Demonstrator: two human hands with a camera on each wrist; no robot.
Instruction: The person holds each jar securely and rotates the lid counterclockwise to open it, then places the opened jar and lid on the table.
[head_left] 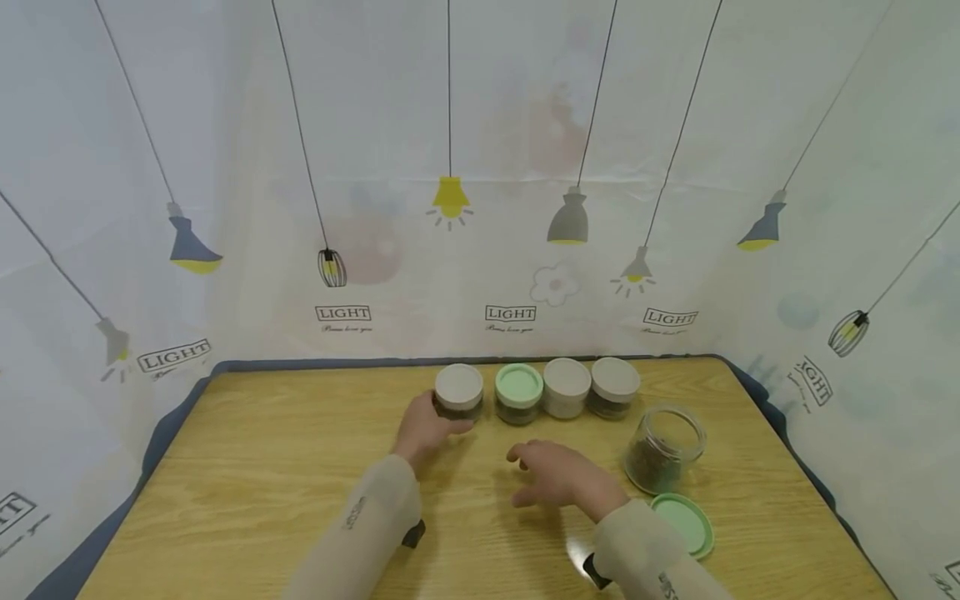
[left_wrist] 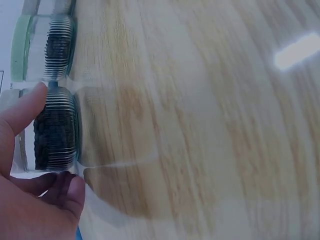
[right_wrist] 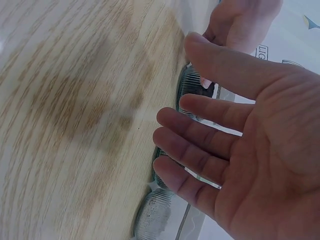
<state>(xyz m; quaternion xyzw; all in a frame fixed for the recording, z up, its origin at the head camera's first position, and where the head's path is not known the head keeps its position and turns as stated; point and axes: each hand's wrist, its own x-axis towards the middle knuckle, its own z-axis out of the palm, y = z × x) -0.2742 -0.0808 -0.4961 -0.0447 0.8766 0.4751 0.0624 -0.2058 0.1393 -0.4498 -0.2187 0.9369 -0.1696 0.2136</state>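
My left hand [head_left: 429, 432] holds a small ribbed glass jar [head_left: 459, 392] with a white lid, at the left end of a row near the table's back edge. In the left wrist view the jar's dark contents [left_wrist: 54, 132] show between the thumb and the fingertips. My right hand [head_left: 561, 477] hovers empty over the table, fingers spread and relaxed, in front of the row. Next to the held jar stands one with a green lid [head_left: 519, 387]. Two more white-lidded jars, one pale [head_left: 567, 388] and one darker below [head_left: 615, 387], stand to its right.
A larger lidless glass jar [head_left: 654, 462] with dark contents stands right of my right hand. Its neighbour is a loose green lid [head_left: 687, 525] lying on the wooden table [head_left: 247, 492]. A white curtain [head_left: 480, 100] printed with lamps hangs behind and at both sides.
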